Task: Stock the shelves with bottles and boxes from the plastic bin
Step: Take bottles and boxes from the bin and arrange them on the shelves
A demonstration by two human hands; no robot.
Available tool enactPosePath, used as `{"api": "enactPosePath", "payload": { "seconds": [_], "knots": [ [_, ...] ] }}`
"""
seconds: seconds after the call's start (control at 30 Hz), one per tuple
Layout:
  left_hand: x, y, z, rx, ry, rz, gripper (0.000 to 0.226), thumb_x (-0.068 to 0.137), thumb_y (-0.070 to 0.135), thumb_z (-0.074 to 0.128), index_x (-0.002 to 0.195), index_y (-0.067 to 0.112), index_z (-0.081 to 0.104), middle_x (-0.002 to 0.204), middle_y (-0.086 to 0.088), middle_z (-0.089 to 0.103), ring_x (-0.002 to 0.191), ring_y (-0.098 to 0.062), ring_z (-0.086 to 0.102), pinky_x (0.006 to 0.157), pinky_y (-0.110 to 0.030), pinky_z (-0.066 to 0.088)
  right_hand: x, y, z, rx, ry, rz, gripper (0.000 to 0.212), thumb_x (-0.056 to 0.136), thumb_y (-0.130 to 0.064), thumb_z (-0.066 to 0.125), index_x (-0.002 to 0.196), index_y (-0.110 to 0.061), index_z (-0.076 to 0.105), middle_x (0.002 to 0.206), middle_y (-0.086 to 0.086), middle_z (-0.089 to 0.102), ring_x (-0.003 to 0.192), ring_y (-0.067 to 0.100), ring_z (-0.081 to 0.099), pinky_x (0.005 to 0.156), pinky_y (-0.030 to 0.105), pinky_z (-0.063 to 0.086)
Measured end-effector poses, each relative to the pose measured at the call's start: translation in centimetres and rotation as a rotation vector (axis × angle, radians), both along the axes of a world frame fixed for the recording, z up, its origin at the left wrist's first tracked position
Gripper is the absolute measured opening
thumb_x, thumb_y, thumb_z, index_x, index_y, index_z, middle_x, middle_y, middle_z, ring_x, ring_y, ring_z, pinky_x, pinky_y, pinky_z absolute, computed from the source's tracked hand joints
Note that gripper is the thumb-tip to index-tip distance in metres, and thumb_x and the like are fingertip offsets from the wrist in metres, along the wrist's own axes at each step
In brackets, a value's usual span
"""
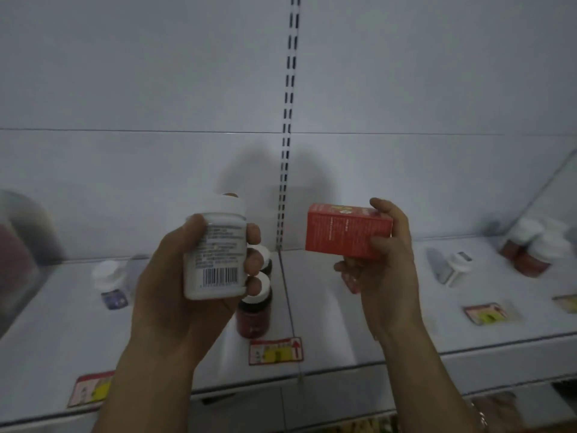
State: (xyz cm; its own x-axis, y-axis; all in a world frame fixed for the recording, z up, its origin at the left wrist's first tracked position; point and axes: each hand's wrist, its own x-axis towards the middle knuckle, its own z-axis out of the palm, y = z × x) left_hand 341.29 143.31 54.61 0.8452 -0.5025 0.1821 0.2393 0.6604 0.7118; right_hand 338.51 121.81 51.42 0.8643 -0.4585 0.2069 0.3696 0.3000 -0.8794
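Observation:
My left hand grips a white bottle with a white cap and a barcode label, held upright above the white shelf. My right hand holds a red box lying on its side, at the same height. Behind the white bottle, two dark red bottles with white caps stand on the shelf, one behind the other. The plastic bin is out of view.
A small white-capped bottle stands at shelf left, a white object and red-and-white bottles at right. Price tags lie along the front edge. A slotted upright divides the back panel.

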Motion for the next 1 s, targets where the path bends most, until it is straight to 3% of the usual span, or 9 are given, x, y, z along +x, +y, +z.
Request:
{"api": "enactPosePath", "payload": {
  "seconds": [0.1,0.17,0.27,0.37,0.43,0.53,0.7,0.8,1.0],
  "knots": [
    [0.5,-3.0,-0.4,0.037,0.004,-0.057,0.056,0.059,0.045,0.085,0.104,0.014,0.072,0.094,-0.012,0.066,0.065,-0.021,0.061,0.053,-0.029,0.053,-1.7,-3.6,-0.3,0.0,-0.033,-0.118,0.022,0.093,-0.012,0.048,0.107,-0.028,0.055,0.094,0.0,0.065,0.072,0.018,0.059,0.055,0.033,0.048],
    [0.7,-5.2,-0.4,0.019,-0.008,-0.088,0.052,0.065,0.044,0.08,0.107,0.014,0.072,0.095,-0.012,0.066,0.066,-0.021,0.061,0.053,-0.03,0.053,-2.6,-5.7,-0.5,-0.061,0.009,-0.242,0.009,0.106,-0.025,0.044,0.106,-0.028,0.052,0.097,-0.004,0.064,0.081,0.015,0.06,0.058,0.033,0.048],
    [1.4,-7.7,-0.7,0.031,-0.023,-0.153,0.057,0.068,0.041,0.079,0.116,0.012,0.066,0.095,-0.015,0.065,0.067,-0.022,0.062,0.053,-0.031,0.053,-2.7,-8.1,-0.9,-0.198,0.107,-0.375,0.01,0.106,-0.037,0.047,0.11,-0.028,0.05,0.105,-0.002,0.064,0.084,0.014,0.064,0.056,0.029,0.052],
    [2.2,-9.7,-1.1,0.037,-0.022,-0.183,0.061,0.065,0.042,0.082,0.116,0.013,0.067,0.095,-0.015,0.066,0.067,-0.022,0.062,0.054,-0.031,0.054,-2.7,-10.7,-0.9,-0.336,0.147,-0.412,0.021,0.1,-0.026,0.052,0.119,-0.033,0.048,0.112,0.001,0.06,0.091,0.013,0.066,0.063,0.024,0.054],
    [2.3,-10.5,-1.2,0.063,-0.025,-0.188,0.058,0.064,0.043,0.082,0.113,0.013,0.07,0.095,-0.015,0.066,0.068,-0.023,0.063,0.056,-0.031,0.054,-2.3,-12.8,-0.5,-0.509,0.179,-0.366,0.034,0.101,-0.015,0.051,0.129,-0.032,0.041,0.106,-0.001,0.059,0.091,0.005,0.065,0.072,0.022,0.055],
    [2.5,-11.7,-1.7,0.095,0.009,-0.175,0.059,0.064,0.045,0.083,0.113,0.015,0.072,0.096,-0.014,0.067,0.069,-0.022,0.063,0.055,-0.031,0.054,-0.6,-17.5,0.0,-0.916,0.321,-0.235,0.03,0.092,-0.027,0.052,0.121,-0.031,0.047,0.108,-0.005,0.058,0.099,0.009,0.061,0.081,0.03,0.053],
    [2.2,-14.9,-2.1,0.107,0.046,-0.077,0.054,0.062,0.045,0.083,0.106,0.016,0.075,0.094,-0.012,0.067,0.067,-0.021,0.062,0.055,-0.03,0.054,4.4,-23.8,0.4,-1.374,0.361,0.073,0.012,0.096,-0.035,0.061,0.103,-0.026,0.063,0.096,-0.005,0.064,0.093,0.009,0.059,0.074,0.025,0.046],
    [1.7,-16.6,-2.6,0.048,0.07,-0.073,0.054,0.064,0.044,0.083,0.109,0.015,0.074,0.097,-0.011,0.066,0.069,-0.021,0.062,0.058,-0.029,0.054,6.6,-25.1,0.0,-1.545,0.344,0.226,0.024,0.092,-0.033,0.072,0.111,-0.021,0.064,0.094,-0.008,0.06,0.086,0.007,0.059,0.069,0.012,0.044],
    [-0.1,-18.8,-2.7,0.011,0.147,0.025,0.048,0.086,0.05,0.045,0.101,0.016,0.075,0.093,-0.011,0.065,0.066,-0.021,0.058,0.055,-0.028,0.051,9.8,-24.9,-3.2,-1.674,0.318,0.483,0.067,0.081,-0.031,0.081,0.137,-0.031,0.045,0.111,-0.008,0.059,0.091,0.008,0.058,0.073,0.015,0.044]
  ]
}}
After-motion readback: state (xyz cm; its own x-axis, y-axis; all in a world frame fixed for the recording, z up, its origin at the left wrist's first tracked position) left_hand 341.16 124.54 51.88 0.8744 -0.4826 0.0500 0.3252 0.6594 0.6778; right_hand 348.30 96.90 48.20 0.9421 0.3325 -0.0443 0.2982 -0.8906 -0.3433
